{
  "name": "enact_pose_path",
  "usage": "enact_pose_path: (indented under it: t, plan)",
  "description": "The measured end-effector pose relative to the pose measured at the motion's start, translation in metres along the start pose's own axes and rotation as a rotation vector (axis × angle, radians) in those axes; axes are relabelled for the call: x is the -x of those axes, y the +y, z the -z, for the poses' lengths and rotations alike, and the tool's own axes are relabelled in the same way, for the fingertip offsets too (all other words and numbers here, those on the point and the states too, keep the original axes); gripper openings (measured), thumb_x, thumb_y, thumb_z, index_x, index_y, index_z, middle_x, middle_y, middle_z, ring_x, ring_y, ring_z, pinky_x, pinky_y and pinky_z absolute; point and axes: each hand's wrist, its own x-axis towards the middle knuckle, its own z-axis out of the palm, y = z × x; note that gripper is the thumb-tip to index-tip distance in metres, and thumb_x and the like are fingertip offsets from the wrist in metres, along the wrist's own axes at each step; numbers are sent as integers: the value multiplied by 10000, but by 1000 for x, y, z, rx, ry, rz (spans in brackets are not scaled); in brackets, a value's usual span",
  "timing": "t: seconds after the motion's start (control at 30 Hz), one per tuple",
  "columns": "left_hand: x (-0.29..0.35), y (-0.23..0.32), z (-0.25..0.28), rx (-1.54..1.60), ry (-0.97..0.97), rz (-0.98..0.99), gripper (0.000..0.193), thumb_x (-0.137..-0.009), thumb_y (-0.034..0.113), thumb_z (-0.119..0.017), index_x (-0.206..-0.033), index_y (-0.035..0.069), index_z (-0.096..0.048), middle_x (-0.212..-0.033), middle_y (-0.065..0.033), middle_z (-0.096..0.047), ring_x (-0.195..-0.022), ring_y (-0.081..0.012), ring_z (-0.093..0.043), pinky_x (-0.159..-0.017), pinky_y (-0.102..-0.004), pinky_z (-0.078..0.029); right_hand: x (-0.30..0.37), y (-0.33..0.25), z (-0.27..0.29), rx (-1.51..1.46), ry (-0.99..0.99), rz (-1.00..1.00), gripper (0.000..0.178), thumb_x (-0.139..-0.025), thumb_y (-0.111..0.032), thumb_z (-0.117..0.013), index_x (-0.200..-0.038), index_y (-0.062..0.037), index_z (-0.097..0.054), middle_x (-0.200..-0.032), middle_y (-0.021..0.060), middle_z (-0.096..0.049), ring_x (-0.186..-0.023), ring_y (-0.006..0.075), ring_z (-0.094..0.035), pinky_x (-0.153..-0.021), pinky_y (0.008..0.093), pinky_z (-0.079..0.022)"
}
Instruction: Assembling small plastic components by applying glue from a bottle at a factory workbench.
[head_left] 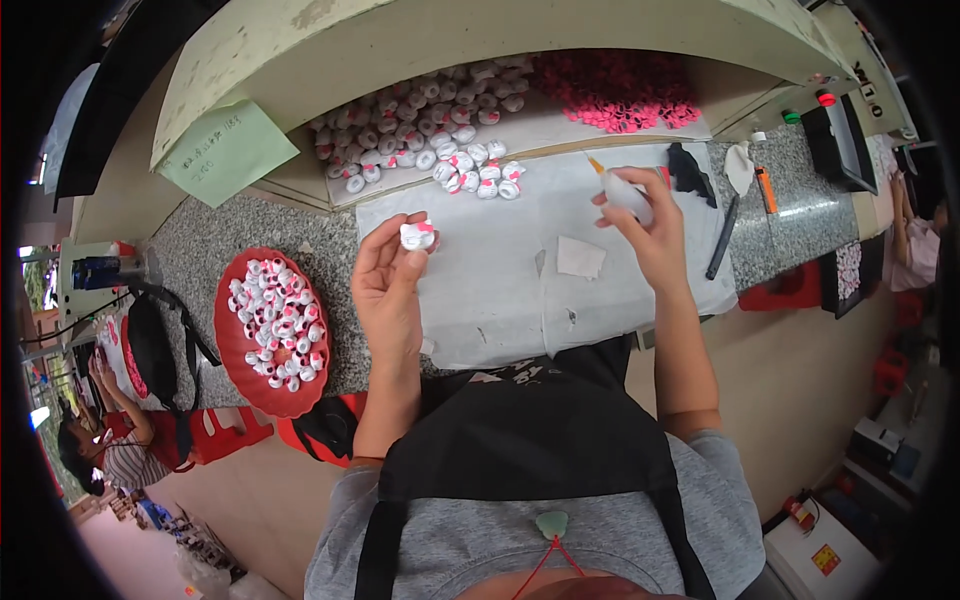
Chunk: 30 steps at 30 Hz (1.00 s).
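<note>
My left hand (383, 285) pinches a small white ring-like piece (416, 236) with pink patches between thumb and fingers, above the left part of a white sheet (470, 300). In my right hand (657, 235) is a white squeeze bottle (628, 197), its thin orange-yellow nozzle pointing up and to the left. The two hands are well apart. A square of pale paper (580, 257) lies on the sheet between them. At the sheet's far edge sits a small heap of similar white-and-pink pieces (475, 170).
A red scalloped bowl (284, 402) of similar pieces stands left. The shelf behind holds more white pieces (400, 115) and bright pink pieces (620, 92). A black cloth (692, 172), black stick (722, 238) and orange-handled tool (766, 190) lie right. Other people sit at both sides.
</note>
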Motion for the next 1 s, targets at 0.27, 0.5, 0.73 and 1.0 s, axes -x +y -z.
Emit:
enact_pose_path:
  t: [0.27,0.5,0.73,1.0]
  plan:
    - [11,2,-2,-23,8,-30,339,-715,-64,-502,-1044,-34,-427,-1031,-174,-490,-927,-190,-503,-796,-289,-413,-96,60,8,992,33,315,214,-645,-16,-567,-848,-31,-501,-816,92,-488,-725,267,-521,-612,329,-434]
    - [13,6,6,-47,27,-7,339,-719,-54,-502,-1049,-28,-424,-1039,-172,-485,-906,-171,-508,-774,-265,-420,-82,62,8,1083,-143,330,256,-591,-36,-606,-833,-59,-528,-830,82,-492,-741,273,-516,-614,347,-427]
    - [3,3,-7,60,-61,61,323,-732,-23,-505,-1045,-17,-426,-1023,-151,-492,-886,-183,-514,-783,-301,-423,-65,60,16,893,-66,593,172,-617,39,-571,-773,-22,-534,-766,68,-544,-636,222,-538,-567,295,-434]
    - [8,-5,-15,-6,-160,95,311,-728,-38,-512,-1028,-23,-431,-1019,-165,-491,-898,-188,-513,-781,-290,-420,19,-28,-50,-286,-200,-152,79,-664,70,-538,-727,40,-500,-709,132,-531,-552,147,-498,-494,229,-407]
